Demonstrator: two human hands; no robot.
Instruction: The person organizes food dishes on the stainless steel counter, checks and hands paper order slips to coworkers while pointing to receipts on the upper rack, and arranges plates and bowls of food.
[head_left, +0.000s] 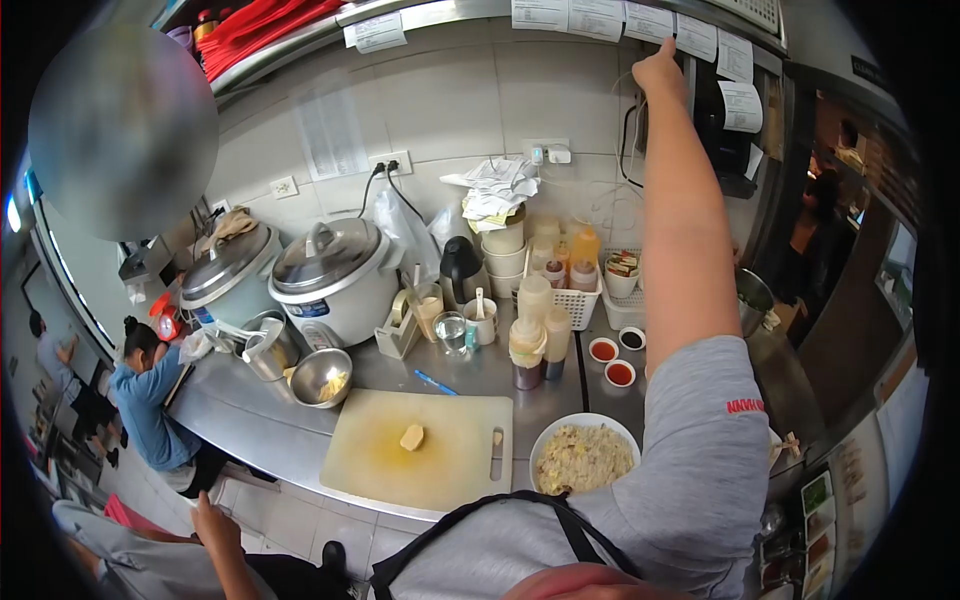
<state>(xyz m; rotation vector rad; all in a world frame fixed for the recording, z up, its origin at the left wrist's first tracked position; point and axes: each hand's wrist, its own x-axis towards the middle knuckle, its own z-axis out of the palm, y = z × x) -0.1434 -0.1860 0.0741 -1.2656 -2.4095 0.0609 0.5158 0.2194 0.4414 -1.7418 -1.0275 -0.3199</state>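
My right hand [661, 73] is raised at the top right, its index finger stretched up to the lower edge of a printed slip [649, 22] on the shelf rail. The other fingers are partly curled, with nothing visible between them. My left hand is out of view. Below on the steel counter, a pale cutting board [375, 440] bears a small yellowish lump [411, 437]. To its right stands a white bowl of fried rice [585, 458], close to my right sleeve. A blue pen [436, 382] lies behind the board.
Rice cookers [335, 275] and a metal bowl [322, 378] stand at the left. Squeeze bottles [557, 342], a white basket [573, 306] and red sauce cups [620, 374] are behind the rice. A co-worker's hand [215, 522] shows lower left; a person in blue [160, 400] is beyond.
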